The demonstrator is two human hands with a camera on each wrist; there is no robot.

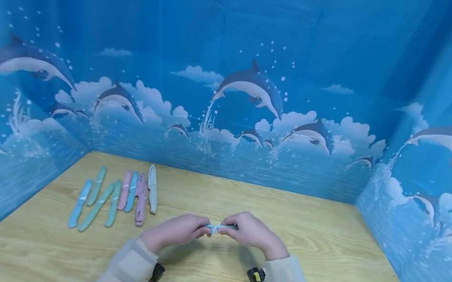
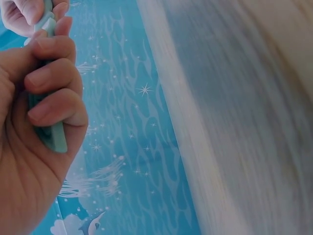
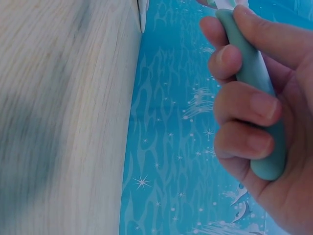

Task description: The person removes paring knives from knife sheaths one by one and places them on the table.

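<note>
Over the middle of the wooden table (image 1: 322, 256), both hands hold one slim teal knife-like piece (image 1: 219, 227) level between them. My left hand (image 1: 180, 231) grips its left end, and in the left wrist view the fingers (image 2: 51, 73) curl round a teal part (image 2: 55, 138). My right hand (image 1: 250, 231) grips the right end. In the right wrist view its fingers (image 3: 244, 107) wrap a teal handle (image 3: 254, 73), with a pale part showing at the top. The two hands nearly touch, so the middle of the piece is mostly hidden.
Several pastel sheathed knives (image 1: 114, 197) in teal, blue, pink and white lie in a row at the table's left rear. Blue dolphin-print cloth (image 1: 250, 91) walls the table at the back and on both sides. Small cameras sit on both wrists (image 1: 255, 276).
</note>
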